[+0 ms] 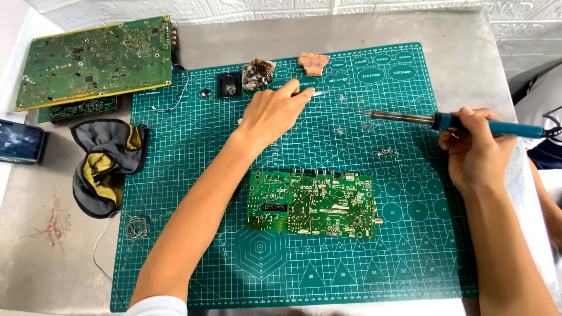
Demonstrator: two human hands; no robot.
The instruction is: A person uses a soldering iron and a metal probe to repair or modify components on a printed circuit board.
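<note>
Scene: A person works over a green cutting mat (193, 193) laid on a grey metal table (35, 275), seen from a head-worn camera looking down.

Right hand: The right hand (474, 149), at about 3 o'clock of the mat, has its fingers curled tight round the blue handle of a soldering iron (451, 122). The iron lies nearly level, its metal tip pointing toward 9 o'clock and held clear of the mat.

Left hand: The left hand (275, 111) reaches to about 12 o'clock of the mat. Its thumb and fingertips are pinched closed on a thin silvery tool (319, 93), which looks like tweezers, though it is too small to be sure.

Circuit board: A small green circuit board (310, 203) lies flat near the mat's centre, at 6 o'clock of the left hand, between the two forearms and touched by neither hand.

Top edge: At 12 o'clock of the mat sit a black square part (228, 86), a dark brownish lump (258, 73) and an orange sponge-like piece (314, 62), just beside the left hand.

Solder bits: Small silvery scraps (387, 152) lie on the mat below the iron's shaft.

Off the mat: A large green circuit board (93, 61) rests at 10 o'clock, stacked on another board. A grey and yellow cloth (105, 161) lies crumpled at 9 o'clock, with a dark phone-like device (20, 141) at the table's left edge. A coil of thin wire (136, 227) sits at 8 o'clock.
</note>
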